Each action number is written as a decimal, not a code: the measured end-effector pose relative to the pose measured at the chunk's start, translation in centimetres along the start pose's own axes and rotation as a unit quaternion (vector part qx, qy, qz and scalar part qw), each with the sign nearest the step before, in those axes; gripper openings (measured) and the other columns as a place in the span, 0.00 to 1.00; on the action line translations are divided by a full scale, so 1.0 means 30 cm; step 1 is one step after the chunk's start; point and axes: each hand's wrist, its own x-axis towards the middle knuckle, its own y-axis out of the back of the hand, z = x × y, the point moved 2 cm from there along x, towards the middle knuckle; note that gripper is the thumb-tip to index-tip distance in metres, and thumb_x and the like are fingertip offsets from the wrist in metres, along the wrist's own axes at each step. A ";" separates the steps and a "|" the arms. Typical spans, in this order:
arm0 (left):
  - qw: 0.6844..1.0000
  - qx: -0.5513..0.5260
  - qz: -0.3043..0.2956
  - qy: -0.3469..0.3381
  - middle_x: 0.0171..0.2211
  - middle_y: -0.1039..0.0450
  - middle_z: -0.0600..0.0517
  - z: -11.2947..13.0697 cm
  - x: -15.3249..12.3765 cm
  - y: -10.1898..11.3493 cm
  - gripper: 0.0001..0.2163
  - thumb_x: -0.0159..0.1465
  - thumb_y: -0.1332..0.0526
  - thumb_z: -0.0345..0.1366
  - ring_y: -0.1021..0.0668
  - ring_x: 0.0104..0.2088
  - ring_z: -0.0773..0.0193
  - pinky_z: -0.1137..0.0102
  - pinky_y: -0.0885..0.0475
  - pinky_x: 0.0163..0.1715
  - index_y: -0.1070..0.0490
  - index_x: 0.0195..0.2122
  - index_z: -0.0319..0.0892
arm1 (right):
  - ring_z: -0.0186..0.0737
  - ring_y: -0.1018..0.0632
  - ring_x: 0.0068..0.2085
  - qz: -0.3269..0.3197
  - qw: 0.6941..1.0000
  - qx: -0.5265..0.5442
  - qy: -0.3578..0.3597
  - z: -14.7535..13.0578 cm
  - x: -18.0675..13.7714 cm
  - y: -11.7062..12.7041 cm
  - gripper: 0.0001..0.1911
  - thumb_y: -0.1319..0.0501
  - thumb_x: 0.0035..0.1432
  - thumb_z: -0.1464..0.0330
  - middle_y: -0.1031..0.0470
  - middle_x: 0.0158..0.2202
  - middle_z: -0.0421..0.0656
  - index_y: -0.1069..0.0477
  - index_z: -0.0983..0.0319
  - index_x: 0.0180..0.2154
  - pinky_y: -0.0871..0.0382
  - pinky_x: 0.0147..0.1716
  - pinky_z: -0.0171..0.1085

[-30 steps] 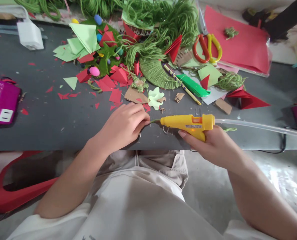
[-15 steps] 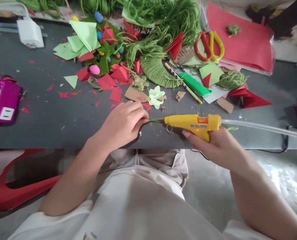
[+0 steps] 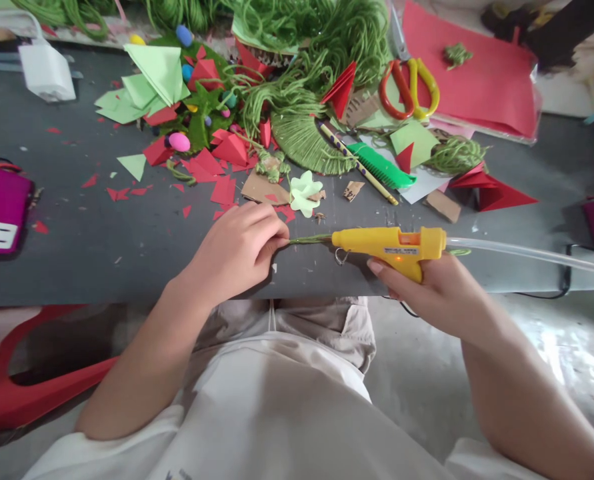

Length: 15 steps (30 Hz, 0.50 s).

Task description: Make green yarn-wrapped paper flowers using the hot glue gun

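In my right hand (image 3: 439, 290) is a yellow hot glue gun (image 3: 391, 247), its small light glowing orange and a long clear glue stick (image 3: 521, 253) running out of its back. The nozzle points left, over a length of green yarn (image 3: 309, 239). My left hand (image 3: 239, 253) pinches the yarn's left end between thumb and fingertips, low over the table's front edge. Whether the nozzle touches the yarn I cannot tell. Just beyond my left fingers lie a pale green paper flower (image 3: 305, 193) and a piece of brown cardboard (image 3: 263, 188).
Red and yellow-handled scissors (image 3: 409, 90), a green comb (image 3: 383, 167), a patterned pencil (image 3: 359, 163) and a yarn-wrapped piece (image 3: 309, 143) lie behind. Heaps of green yarn (image 3: 321, 40) and red paper scraps fill the back. A purple power socket block (image 3: 1, 210) stands left, a white charger (image 3: 47, 72) behind it.
The nozzle has drawn slightly right, away from my left fingers, so more yarn shows between them. My view has shifted a little; both grips are the same.
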 end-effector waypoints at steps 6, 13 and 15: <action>1.000 -0.007 0.001 -0.003 0.36 0.24 0.48 -0.006 -0.003 0.000 0.09 0.71 0.44 0.29 0.25 0.38 0.57 0.61 0.29 0.42 0.27 0.35 0.42 | 0.31 0.38 0.18 0.004 1.000 -0.011 -0.007 0.020 -0.004 0.003 0.28 0.41 0.67 0.48 0.40 0.16 0.36 0.41 0.58 0.22 0.43 0.17 0.36; 1.000 -0.002 -0.001 0.005 0.35 0.24 0.48 -0.004 -0.001 0.003 0.08 0.71 0.44 0.30 0.25 0.38 0.57 0.61 0.29 0.42 0.27 0.35 0.42 | 0.31 0.38 0.17 0.007 1.000 -0.019 -0.018 0.028 -0.012 0.016 0.28 0.41 0.67 0.48 0.39 0.16 0.36 0.40 0.57 0.21 0.44 0.16 0.36; 1.000 0.000 0.000 0.009 0.35 0.24 0.48 -0.002 -0.001 0.005 0.09 0.71 0.44 0.30 0.25 0.38 0.58 0.61 0.29 0.42 0.27 0.35 0.42 | 0.32 0.38 0.17 0.012 1.000 -0.017 -0.019 0.031 -0.016 0.019 0.28 0.41 0.67 0.48 0.39 0.15 0.36 0.39 0.57 0.22 0.44 0.16 0.36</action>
